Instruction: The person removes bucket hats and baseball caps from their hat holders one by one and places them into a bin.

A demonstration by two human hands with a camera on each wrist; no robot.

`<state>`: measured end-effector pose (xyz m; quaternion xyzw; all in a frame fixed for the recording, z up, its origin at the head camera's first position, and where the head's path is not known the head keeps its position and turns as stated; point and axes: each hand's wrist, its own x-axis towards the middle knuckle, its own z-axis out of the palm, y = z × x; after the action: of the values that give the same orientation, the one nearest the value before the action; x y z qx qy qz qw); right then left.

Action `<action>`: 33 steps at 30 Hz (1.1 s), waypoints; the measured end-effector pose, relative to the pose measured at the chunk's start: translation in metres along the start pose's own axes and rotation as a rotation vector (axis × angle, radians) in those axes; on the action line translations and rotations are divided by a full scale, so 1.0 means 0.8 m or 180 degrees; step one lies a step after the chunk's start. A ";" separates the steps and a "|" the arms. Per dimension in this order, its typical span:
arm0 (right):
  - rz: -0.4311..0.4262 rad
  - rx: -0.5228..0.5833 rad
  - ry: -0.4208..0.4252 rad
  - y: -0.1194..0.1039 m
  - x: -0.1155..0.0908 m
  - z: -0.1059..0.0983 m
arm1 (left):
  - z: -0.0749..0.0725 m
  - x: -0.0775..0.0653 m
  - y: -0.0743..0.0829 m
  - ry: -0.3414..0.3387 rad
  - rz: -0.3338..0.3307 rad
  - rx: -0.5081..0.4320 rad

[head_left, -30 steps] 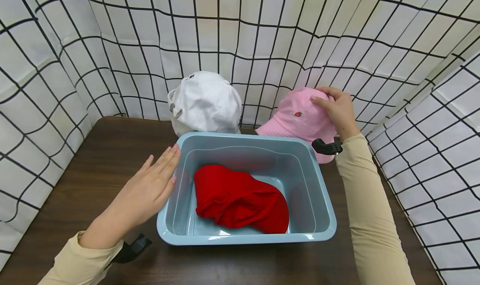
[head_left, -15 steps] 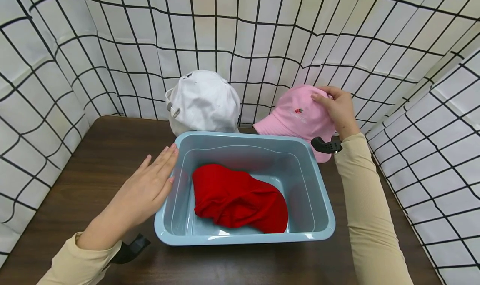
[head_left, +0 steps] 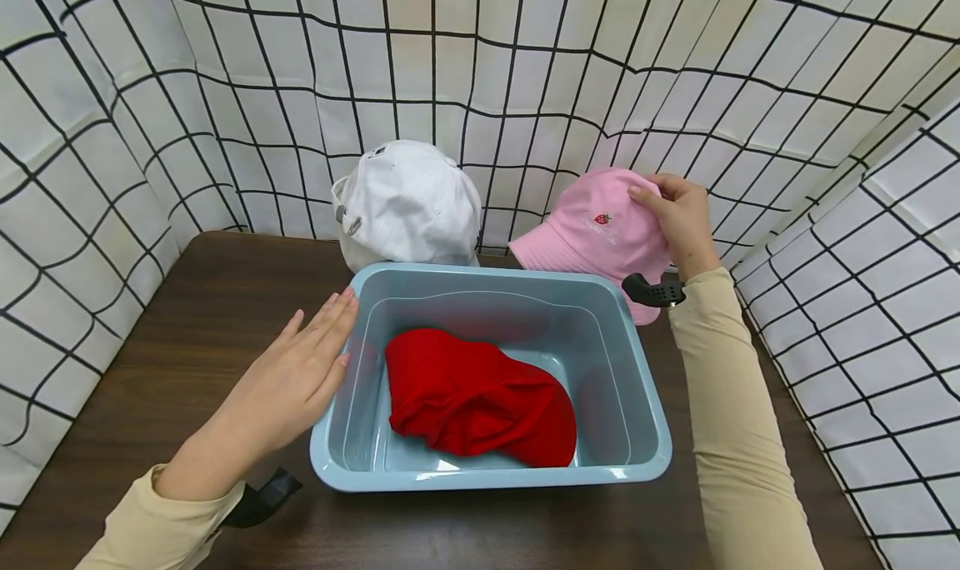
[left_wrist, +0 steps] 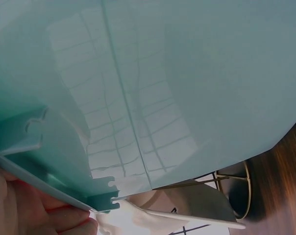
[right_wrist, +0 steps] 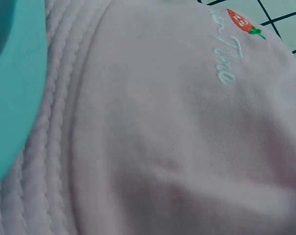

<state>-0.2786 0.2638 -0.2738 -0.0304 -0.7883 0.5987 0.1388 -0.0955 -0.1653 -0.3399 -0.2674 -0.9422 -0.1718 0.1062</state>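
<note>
My right hand (head_left: 678, 220) pinches the crown of a pink bucket hat (head_left: 592, 228) with a strawberry stitched on it, at the back right corner of a light blue plastic tub (head_left: 491, 478). Stitched brim and pale lettering of this pink hat (right_wrist: 153, 117) fill the right wrist view, the tub's edge (right_wrist: 13, 93) at its left. Fingers straight, my left hand (head_left: 288, 378) lies against the tub's left rim; the left wrist view shows fingers (left_wrist: 45, 213) beneath that rim. A crumpled red cap (head_left: 480, 399) lies inside the tub.
Behind the tub stands a white cap (head_left: 412, 207) with a metal strap buckle. All of it rests on a dark wooden table (head_left: 202, 320), walled at the back and sides by white cloth with a black grid (head_left: 465, 70).
The pink hat's crown has shifted up very slightly with my right hand. My left hand stays at the tub's rim, and the red and white caps lie as before.
</note>
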 end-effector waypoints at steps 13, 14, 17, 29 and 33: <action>0.0022 0.0037 0.0032 0.001 0.002 0.002 | -0.002 0.001 0.003 -0.0055 -0.0116 -0.0054; 0.0011 0.0038 0.0027 0.001 0.002 0.002 | -0.002 0.001 0.003 -0.0058 -0.0124 -0.0057; -0.0012 0.0065 0.0016 0.001 0.002 0.003 | -0.002 0.000 0.003 -0.0039 -0.0124 -0.0064; -0.0353 0.0119 0.0303 0.002 0.004 0.004 | 0.000 -0.001 0.003 -0.0049 -0.0117 -0.0118; -0.0609 0.0373 0.0418 -0.004 0.004 0.001 | -0.001 -0.001 0.003 -0.0068 -0.0124 -0.0118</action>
<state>-0.2819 0.2626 -0.2700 0.0139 -0.7405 0.6244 0.2482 -0.0930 -0.1639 -0.3386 -0.2528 -0.9449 -0.1885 0.0879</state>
